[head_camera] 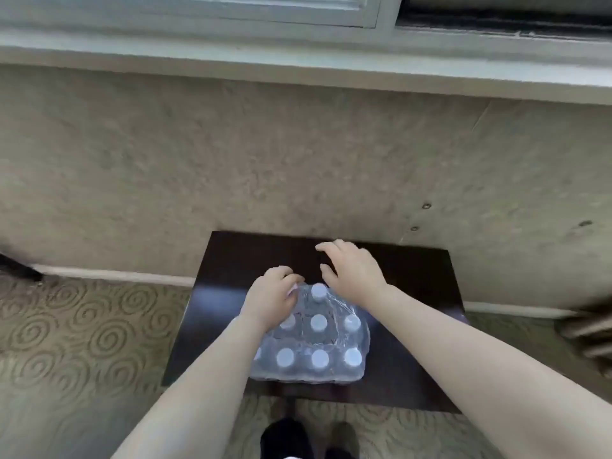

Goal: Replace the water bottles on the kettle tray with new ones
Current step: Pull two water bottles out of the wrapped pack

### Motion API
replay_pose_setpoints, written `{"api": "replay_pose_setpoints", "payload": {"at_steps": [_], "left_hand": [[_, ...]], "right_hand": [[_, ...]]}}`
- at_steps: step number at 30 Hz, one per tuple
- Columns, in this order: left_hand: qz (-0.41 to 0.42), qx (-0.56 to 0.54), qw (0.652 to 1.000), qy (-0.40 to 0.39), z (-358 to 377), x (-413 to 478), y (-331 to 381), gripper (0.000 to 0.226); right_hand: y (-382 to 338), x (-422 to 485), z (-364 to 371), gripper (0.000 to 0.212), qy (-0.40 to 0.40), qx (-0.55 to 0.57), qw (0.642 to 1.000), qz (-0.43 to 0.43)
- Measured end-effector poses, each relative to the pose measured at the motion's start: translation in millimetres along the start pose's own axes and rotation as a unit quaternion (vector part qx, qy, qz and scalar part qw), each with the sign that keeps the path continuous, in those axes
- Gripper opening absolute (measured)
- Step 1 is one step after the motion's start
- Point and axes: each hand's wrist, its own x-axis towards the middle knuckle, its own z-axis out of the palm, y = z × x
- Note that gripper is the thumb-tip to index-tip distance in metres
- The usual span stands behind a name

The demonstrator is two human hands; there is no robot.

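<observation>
A shrink-wrapped pack of water bottles (318, 342) with white caps stands on a dark wooden table (414, 326) against the wall. My left hand (271, 296) rests on the pack's far left corner, fingers curled into the plastic wrap there. My right hand (351, 270) hovers just beyond the pack's far edge, palm down, fingers spread, holding nothing. No kettle tray is in view.
Behind the table rises a beige textured wall (265, 154), with a window sill (298, 61) above it. A patterned carpet (82, 332) surrounds the table. A dark object (586, 336) sits at the right edge. My dark shoe (284, 435) shows below the table's front edge.
</observation>
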Motion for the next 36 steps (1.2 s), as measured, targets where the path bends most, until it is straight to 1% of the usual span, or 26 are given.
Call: {"api": "replay_pose_setpoints", "payload": {"at_steps": [1,3,5,8,11,15,20,22,27,31,36], "left_hand": [[0.003,0.009,1.000,-0.023,6.8,-5.3,-1.0,0.040],[0.023,0.013,0.999,-0.032,23.4,-16.5,-5.7,0.046],[0.034,0.026,0.998,-0.038,39.2,-27.6,-9.3,0.050],[0.031,0.070,0.996,-0.036,57.9,-37.3,-15.2,0.054],[0.027,0.059,0.998,-0.016,65.1,-42.1,-15.8,0.053],[0.046,0.054,0.997,0.018,68.4,-43.2,-18.8,0.051],[0.039,0.020,0.998,0.055,69.2,-46.2,-18.0,0.048],[0.037,0.021,0.998,0.048,67.7,-45.9,-17.6,0.048],[0.038,0.009,0.999,0.025,64.8,-44.7,-21.9,0.051],[0.054,-0.020,0.998,0.015,60.1,-43.4,-32.4,0.051],[0.080,-0.017,0.997,-0.010,53.9,-39.6,-39.2,0.045]], "right_hand": [[-3.8,-6.9,7.3,0.046,-0.020,-0.013,1.000,-0.006],[-5.0,-21.1,30.4,0.050,-0.030,-0.004,0.999,-0.023],[-7.4,-39.6,55.3,0.054,-0.054,0.016,0.998,-0.021],[-9.3,-61.5,87.4,0.059,-0.081,0.021,0.996,-0.034],[-15.8,-81.3,110.8,0.061,-0.098,-0.006,0.995,-0.038],[-20.1,-86.8,113.9,0.060,-0.073,-0.020,0.997,-0.032],[-20.2,-89.9,116.5,0.055,-0.038,-0.033,0.998,-0.033],[-18.5,-89.3,117.8,0.056,-0.037,-0.023,0.999,-0.032],[-15.8,-89.5,119.1,0.059,-0.076,0.004,0.996,-0.036],[-16.4,-87.7,119.2,0.061,-0.095,-0.010,0.995,-0.021],[-19.0,-88.2,114.7,0.060,-0.104,-0.017,0.994,-0.012]]}}
